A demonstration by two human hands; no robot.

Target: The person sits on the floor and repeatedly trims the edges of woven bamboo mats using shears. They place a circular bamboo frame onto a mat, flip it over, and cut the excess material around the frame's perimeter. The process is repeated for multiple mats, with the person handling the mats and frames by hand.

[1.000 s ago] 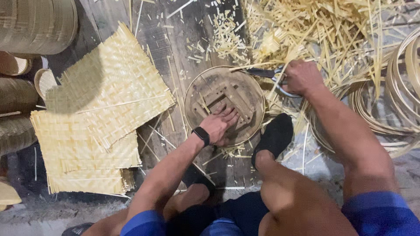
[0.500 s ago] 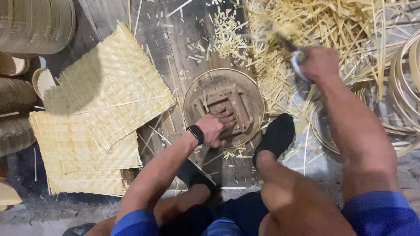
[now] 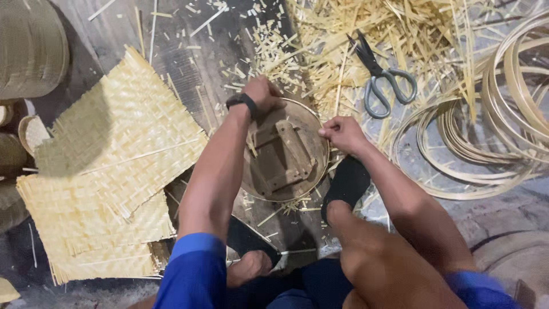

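Note:
A round wooden form (image 3: 286, 154) with a bamboo ring around its edge stands on the floor between my feet. My left hand (image 3: 262, 94) grips its far rim, a black band on the wrist. My right hand (image 3: 342, 133) pinches the ring at the right edge of the form. Grey-handled scissors (image 3: 382, 80) lie loose on the bamboo scraps beyond my right hand.
Woven bamboo mats (image 3: 114, 166) lie stacked on the left. Coiled bamboo hoops (image 3: 497, 126) sit on the right. A heap of bamboo strips and shavings (image 3: 366, 34) covers the far floor. Finished round baskets (image 3: 28, 46) stand at the left edge.
My right hand has let go of the scissors, which now lie on the scraps, and come to the form's right edge. My left hand moved from the form's middle to its far rim.

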